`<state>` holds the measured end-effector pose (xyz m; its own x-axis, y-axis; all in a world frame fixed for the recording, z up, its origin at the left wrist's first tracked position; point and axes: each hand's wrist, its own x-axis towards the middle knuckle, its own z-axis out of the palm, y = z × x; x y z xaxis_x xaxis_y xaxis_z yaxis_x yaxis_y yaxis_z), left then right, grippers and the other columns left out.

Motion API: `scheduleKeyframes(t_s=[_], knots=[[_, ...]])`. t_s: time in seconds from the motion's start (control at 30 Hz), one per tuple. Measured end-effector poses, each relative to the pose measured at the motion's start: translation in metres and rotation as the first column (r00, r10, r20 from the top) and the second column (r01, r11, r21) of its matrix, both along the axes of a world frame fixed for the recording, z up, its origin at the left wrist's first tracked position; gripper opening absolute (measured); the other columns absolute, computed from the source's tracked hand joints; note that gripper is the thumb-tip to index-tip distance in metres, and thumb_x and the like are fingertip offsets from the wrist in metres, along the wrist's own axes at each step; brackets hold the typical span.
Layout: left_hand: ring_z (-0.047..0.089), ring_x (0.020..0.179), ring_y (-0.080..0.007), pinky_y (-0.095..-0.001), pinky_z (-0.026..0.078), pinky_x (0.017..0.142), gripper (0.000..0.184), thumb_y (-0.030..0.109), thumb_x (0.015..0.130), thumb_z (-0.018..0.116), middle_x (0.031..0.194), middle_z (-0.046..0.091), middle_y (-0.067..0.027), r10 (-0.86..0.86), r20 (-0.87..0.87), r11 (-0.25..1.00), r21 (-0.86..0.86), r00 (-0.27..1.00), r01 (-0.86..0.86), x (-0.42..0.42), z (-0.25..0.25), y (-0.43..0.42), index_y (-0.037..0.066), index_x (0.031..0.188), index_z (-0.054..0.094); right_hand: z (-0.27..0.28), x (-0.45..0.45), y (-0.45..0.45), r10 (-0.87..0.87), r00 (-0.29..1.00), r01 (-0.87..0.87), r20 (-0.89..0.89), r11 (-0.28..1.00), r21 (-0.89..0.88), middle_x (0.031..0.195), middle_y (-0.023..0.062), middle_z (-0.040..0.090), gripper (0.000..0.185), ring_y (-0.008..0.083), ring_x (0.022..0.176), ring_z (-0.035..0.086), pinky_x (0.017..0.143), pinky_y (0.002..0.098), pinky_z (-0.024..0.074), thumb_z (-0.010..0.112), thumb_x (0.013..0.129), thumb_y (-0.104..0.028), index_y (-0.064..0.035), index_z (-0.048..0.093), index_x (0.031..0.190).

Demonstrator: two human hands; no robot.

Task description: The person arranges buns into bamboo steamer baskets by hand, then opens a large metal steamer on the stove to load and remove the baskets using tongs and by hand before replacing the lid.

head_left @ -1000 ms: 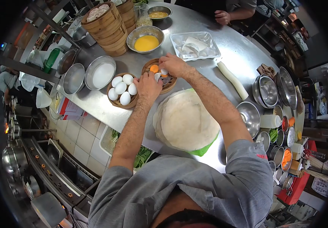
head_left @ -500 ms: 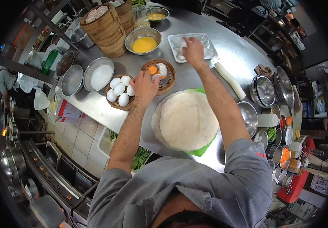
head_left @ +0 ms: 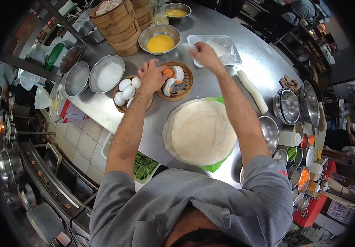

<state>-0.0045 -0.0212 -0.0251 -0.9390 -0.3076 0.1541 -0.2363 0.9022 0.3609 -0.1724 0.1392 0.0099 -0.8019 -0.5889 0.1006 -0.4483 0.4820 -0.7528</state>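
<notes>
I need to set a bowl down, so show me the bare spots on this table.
Bare steel lies beyond the plastic tray and between it and the brown cloth. Crowded: the left side, with eggs, metal bowls and steamers, and around the nested bowls.

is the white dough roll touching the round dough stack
Apart: the head view shows metal table between the white dough roll and round dough stack.

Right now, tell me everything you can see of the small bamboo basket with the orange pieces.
The bamboo basket is round, shallow and brown, with a slatted base. It sits upright on the steel table, holding orange pieces and white crescents. The left hand is at its left rim; contact is unclear.
</notes>
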Motion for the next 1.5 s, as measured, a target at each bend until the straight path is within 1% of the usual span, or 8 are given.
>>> scheduleKeyframes(t_s=[0.23,0.7,0.83,1.0,1.23,1.33,1.4,1.5], knots=[[0.03,0.119,-0.0281,-0.0526,0.024,0.095,0.03,0.032,0.072,0.069,0.128,0.039,-0.0071,0.031,0.164,0.999,-0.015,0.986,-0.029,-0.001,0.008,-0.003,0.02,0.1,0.066,-0.004,0.063,-0.043,0.193,0.98,-0.189,-0.045,0.979,0.083,0.092,0.0222,0.063,0.035,0.0345,0.087,0.061,0.077,0.0395,0.0474,0.059,0.08,-0.022,0.006,0.058,0.101],[0.039,0.115,-0.0255,-0.0467,0.027,0.095,0.045,0.015,0.068,0.071,0.118,0.049,-0.0041,0.101,-0.102,0.994,0.06,0.99,-0.095,0.036,0.021,-0.007,0.014,0.111,0.058,-0.02,0.092,-0.049,0.42,0.775,-0.233,-0.472,0.885,0.404,0.098,0.0096,0.059,0.027,0.0288,0.1,0.05,0.081,0.0443,0.0412,0.065,0.072,-0.019,-0.0067,0.06,0.096],[0.039,0.116,-0.0258,-0.0457,0.027,0.096,0.049,0.015,0.067,0.072,0.121,0.047,-0.0048,0.044,-0.007,0.999,0.009,0.999,-0.044,0.028,0.023,-0.004,0.016,0.114,0.057,-0.015,0.086,-0.046,0.418,0.802,-0.258,-0.427,0.887,0.383,0.098,0.0104,0.059,0.027,0.0306,0.097,0.051,0.082,0.0452,0.0411,0.065,0.073,-0.018,-0.0067,0.061,0.097],[0.036,0.119,-0.0263,-0.0451,0.025,0.098,0.053,0.013,0.066,0.072,0.127,0.042,-0.006,-0.103,0.089,0.995,-0.006,0.991,0.103,0.018,0.017,-0.01,0.018,0.117,0.057,0.002,0.064,-0.012,0.03,0.938,-0.015,-0.345,0.999,0.044,0.089,0.0175,0.063,0.029,0.0348,0.082,0.061,0.075,0.0405,0.0483,0.063,0.073,-0.013,-0.0007,0.063,0.099],[0.037,0.119,-0.0236,-0.0439,0.025,0.097,0.047,0.011,0.068,0.069,0.128,0.041,-0.0068,-0.117,-0.006,0.991,-0.068,0.993,0.117,0.019,0.017,-0.003,0.017,0.113,0.059,-0.01,0.083,0.003,0.276,0.927,-0.198,-0.253,0.935,0.294,0.101,0.0122,0.056,0.041,0.0305,0.1,0.052,0.085,0.0415,0.0434,0.062,0.072,-0.007,-0.0168,0.061,0.112],[0.05,0.104,-0.0209,-0.042,0.028,0.091,0.034,0.014,0.072,0.066,0.108,0.057,-0.0067,-0.119,-0.051,0.988,0.089,0.992,0.123,0.034,0.037,0.008,0.013,0.106,0.061,-0.012,0.082,0.004,0.373,0.895,-0.263,-0.242,0.883,0.389,0.105,0.0113,0.054,0.046,0.0288,0.103,0.049,0.087,0.0401,0.0423,0.067,0.071,-0.007,-0.019,0.06,0.115],[0.058,0.094,-0.0249,-0.0434,0.028,0.089,0.023,0.027,0.078,0.061,0.092,0.065,-0.0094,-0.017,0.21,0.948,0.314,0.978,-0.051,0.04,0.056,0.022,0.013,0.095,0.066,-0.014,0.077,0.0,0.407,0.885,-0.276,-0.228,0.851,0.447,0.107,0.011,0.054,0.048,0.0282,0.104,0.048,0.088,0.0394,0.0418,0.069,0.07,-0.008,-0.0198,0.059,0.116],[0.061,0.075,-0.0245,-0.0435,0.029,0.083,0.033,0.037,0.08,0.058,0.069,0.064,-0.0042,0.015,0.13,0.998,0.054,0.991,-0.022,0.039,0.033,0.028,0.008,0.092,0.067,-0.02,0.072,-0.004,0.418,0.866,-0.256,-0.275,0.843,0.474,0.106,0.0125,0.055,0.046,0.0292,0.103,0.049,0.088,0.0394,0.0424,0.07,0.071,-0.011,-0.0198,0.06,0.115]])
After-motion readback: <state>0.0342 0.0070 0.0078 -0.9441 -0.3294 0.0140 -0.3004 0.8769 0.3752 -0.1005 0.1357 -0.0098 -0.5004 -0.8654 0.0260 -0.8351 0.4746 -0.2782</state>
